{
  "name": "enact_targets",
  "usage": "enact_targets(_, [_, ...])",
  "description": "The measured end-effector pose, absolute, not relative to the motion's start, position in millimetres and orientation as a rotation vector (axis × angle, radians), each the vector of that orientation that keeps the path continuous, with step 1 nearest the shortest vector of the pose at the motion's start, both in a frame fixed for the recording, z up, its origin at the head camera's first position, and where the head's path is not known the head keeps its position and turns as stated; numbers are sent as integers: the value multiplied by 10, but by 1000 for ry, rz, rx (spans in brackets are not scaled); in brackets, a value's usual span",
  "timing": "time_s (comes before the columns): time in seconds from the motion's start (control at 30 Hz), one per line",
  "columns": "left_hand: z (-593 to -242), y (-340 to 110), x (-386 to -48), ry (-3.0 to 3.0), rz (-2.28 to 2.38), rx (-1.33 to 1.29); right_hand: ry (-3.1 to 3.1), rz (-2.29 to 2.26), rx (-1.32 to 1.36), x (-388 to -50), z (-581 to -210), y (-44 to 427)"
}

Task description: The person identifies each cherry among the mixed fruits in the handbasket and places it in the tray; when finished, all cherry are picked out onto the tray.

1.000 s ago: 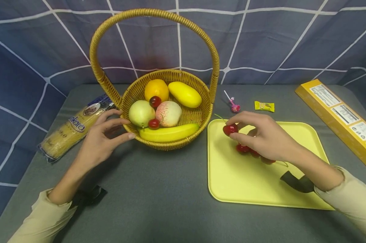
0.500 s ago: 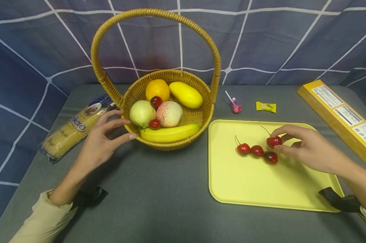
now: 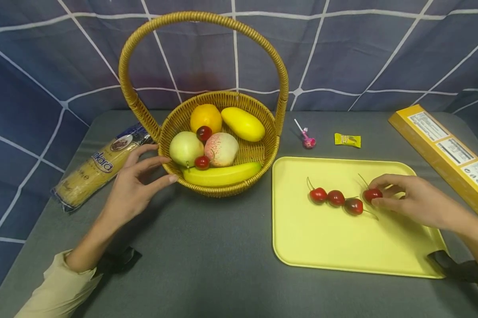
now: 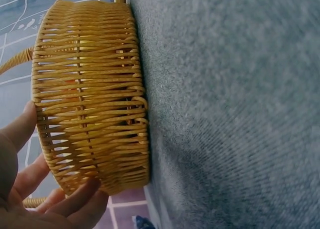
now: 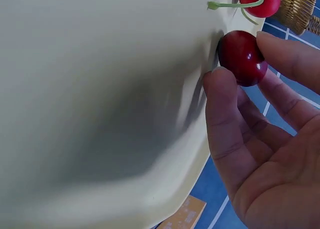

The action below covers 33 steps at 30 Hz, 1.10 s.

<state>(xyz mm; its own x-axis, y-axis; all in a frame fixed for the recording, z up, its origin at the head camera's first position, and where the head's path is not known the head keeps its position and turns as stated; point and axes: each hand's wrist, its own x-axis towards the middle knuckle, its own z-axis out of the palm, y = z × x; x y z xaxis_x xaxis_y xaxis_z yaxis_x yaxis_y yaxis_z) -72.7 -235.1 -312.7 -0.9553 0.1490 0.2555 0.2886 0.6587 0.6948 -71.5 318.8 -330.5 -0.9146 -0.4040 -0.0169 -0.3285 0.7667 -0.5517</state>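
My right hand pinches a dark red cherry low over the yellow tray; in the right wrist view the cherry sits between thumb and fingertips. Beside it on the tray, three more cherries lie in a row, one showing a stem curving up. My left hand grips the left rim of a wicker basket, and its fingers curve against the woven wall in the left wrist view. Within the basket are an orange, a yellow mango-like fruit, a green apple, a peach, a banana and two cherries.
A bag of pasta lies left of the basket. Behind the tray are a lollipop and a yellow wrapped candy. An orange-yellow box lies at the right. The basket's tall handle arches above it.
My right hand has carried the pinched cherry rightward across the tray and lowered it beside the row, uncovering the other three. My left hand has stayed at the basket's rim.
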Motion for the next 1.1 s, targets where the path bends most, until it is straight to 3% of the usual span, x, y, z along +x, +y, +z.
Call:
enact_targets(0.47, [-3132,-2343,-742,-2669,-1278,-387,2922,-854,-533,-670,-3145,3116])
enact_targets(0.83, [-3115,-2352,-737,-2672,-1300,-379,2774,-1195,-732,-569,-2905,2396])
enact_targets(1.1, [-3108,-2358,-764,-2673,-1317,-381,2741,-1254,-962,-677,-2836,1821])
